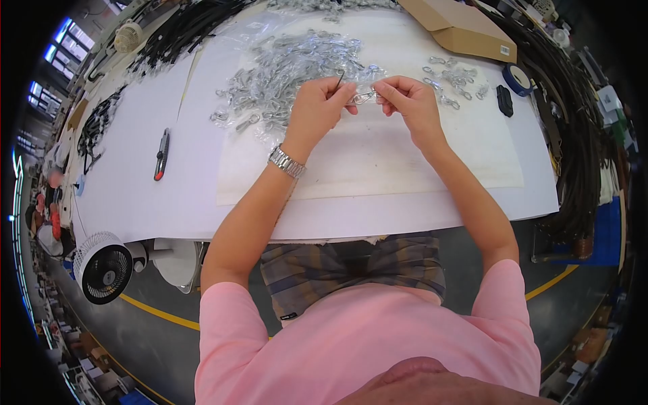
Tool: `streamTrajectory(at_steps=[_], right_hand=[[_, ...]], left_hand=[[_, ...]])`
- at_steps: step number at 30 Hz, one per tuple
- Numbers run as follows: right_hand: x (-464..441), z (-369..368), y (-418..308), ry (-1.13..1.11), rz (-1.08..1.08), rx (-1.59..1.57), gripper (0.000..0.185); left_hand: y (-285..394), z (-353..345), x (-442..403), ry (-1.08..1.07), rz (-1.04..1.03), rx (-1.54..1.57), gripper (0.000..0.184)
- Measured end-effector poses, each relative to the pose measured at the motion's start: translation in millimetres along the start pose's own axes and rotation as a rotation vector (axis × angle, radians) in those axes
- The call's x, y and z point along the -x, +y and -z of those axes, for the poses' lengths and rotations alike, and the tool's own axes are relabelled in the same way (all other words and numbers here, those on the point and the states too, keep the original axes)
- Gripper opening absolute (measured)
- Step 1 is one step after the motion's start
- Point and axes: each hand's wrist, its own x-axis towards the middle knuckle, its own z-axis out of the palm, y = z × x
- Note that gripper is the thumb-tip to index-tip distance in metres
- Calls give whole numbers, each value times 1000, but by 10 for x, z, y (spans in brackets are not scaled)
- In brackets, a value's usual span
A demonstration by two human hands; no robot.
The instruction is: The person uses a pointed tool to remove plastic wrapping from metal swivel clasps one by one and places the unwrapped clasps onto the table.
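Observation:
Both hands are raised over the white table [378, 162], facing each other. A small metal clip in clear plastic [365, 98] is stretched between their fingertips. My left hand [322, 108] pinches its left end, with a thin dark stick-like item [340, 78] poking up between thumb and forefinger. My right hand [409, 104] pinches the right end, fingers curled. Behind and left of the hands lies a big heap of plastic-wrapped metal clips [297, 64]. A smaller group of metal clips [459, 77] lies to the right of my right hand.
A box cutter [162, 154] lies at the left. Black straps [182, 34] lie at the back left. At the right are a cardboard box [466, 34], blue tape roll [518, 79], black object [504, 100] and dark straps [580, 148]. A fan [106, 270] stands near the front left edge.

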Motion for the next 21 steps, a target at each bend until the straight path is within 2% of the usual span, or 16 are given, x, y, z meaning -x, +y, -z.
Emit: streamTrajectory(at_steps=[3,9,12,15,18,21], right_hand=[[-3,28,-47,31,5,96,22],[24,2,-161,88,82,174,22],[50,-4,-210,122,231,383,22],[11,102,-273,96,159,212,24],[-71,127,-168,105,31,-218,28],[95,-162,-159,40,-75,-248,35]], left_hand=[[-61,51,-6,-208,166,377,27],[-85,3,8,-329,260,509,26],[-68,-18,20,-413,277,525,25],[-64,-36,36,-422,268,494,25],[-108,-40,21,-378,215,535,23],[-117,-51,41,-264,112,538,22]])
